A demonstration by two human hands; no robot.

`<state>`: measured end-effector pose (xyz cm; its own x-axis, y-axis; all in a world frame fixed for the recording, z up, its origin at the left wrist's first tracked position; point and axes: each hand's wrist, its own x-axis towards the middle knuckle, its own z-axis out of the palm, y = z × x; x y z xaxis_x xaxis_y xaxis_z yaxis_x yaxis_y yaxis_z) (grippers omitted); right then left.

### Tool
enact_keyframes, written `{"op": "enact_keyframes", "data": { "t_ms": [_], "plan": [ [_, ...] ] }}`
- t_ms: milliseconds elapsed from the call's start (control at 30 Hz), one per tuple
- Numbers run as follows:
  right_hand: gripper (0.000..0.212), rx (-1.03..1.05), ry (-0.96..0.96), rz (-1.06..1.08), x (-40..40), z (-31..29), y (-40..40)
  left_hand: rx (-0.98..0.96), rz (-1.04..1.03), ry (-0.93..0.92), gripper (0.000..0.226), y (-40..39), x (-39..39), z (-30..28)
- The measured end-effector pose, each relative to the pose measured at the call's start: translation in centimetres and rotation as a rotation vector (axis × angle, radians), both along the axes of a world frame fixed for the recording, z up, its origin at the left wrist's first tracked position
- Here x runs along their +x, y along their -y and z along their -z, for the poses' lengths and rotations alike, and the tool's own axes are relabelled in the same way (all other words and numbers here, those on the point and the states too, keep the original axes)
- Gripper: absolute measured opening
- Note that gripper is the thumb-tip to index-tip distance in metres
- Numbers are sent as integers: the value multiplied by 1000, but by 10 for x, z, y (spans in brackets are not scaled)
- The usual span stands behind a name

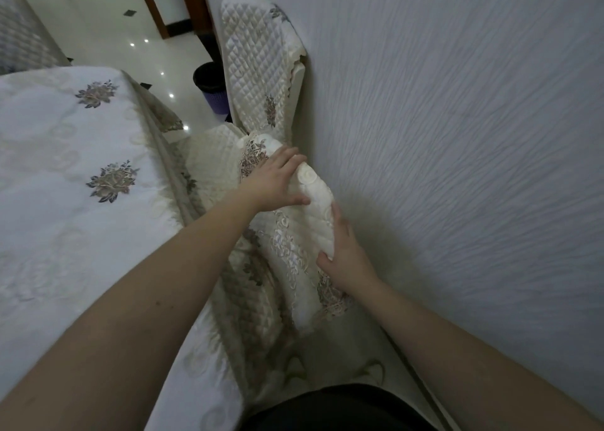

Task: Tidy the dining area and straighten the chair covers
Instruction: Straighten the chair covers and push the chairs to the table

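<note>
Against a white textured wall (pixel 457 136), two bare hands work on a chair cover (pixel 304 234), cream quilted satin with embroidered grey-brown flowers and a scalloped trim, draped over the top of a chair back beside the worktop (pixel 65 169). Left hand (pixel 274 182) lies on the cover's upper end, fingers spread, thumb pressing the fabric. Right hand (pixel 343 250) grips the cover's edge nearest the wall, thumb in front; its fingers are hidden behind the fabric. Beyond stands a second covered chair (pixel 258 64), and a dark waste bin (pixel 210 82) is partly hidden behind it. Chair legs are out of sight.
</note>
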<state>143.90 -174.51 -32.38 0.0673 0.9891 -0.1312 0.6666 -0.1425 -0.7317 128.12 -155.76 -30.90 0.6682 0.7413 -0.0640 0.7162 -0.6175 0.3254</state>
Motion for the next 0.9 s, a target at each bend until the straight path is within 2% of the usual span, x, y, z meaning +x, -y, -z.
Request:
{"op": "enact_keyframes", "data": {
  "t_ms": [233, 367, 500, 633, 700, 800, 900],
  "plan": [
    [95, -9, 88, -63, 7, 1, -4, -34, -139, -20, 85, 37, 2, -5],
    [77, 94, 128, -141, 23, 4, -13, -51, -183, 43, 78, 68, -4, 5],
    [62, 134, 69, -137, 39, -3, -44, -36, -255, 39, 75, 93, -3, 4],
    [70, 153, 64, -207, 40, -13, -82, 35, -350, -14, 70, 122, 12, -1],
    [74, 95, 36, -266, 37, -12, -97, 38, -437, -4, 68, 144, 27, -1],
    [75, -49, -23, -267, 31, -10, -110, -60, -653, 36, 71, 183, 61, 1],
    [66, -153, -7, -254, 30, -8, -119, -198, -756, 102, 89, 212, 94, 10]
  ]
}}
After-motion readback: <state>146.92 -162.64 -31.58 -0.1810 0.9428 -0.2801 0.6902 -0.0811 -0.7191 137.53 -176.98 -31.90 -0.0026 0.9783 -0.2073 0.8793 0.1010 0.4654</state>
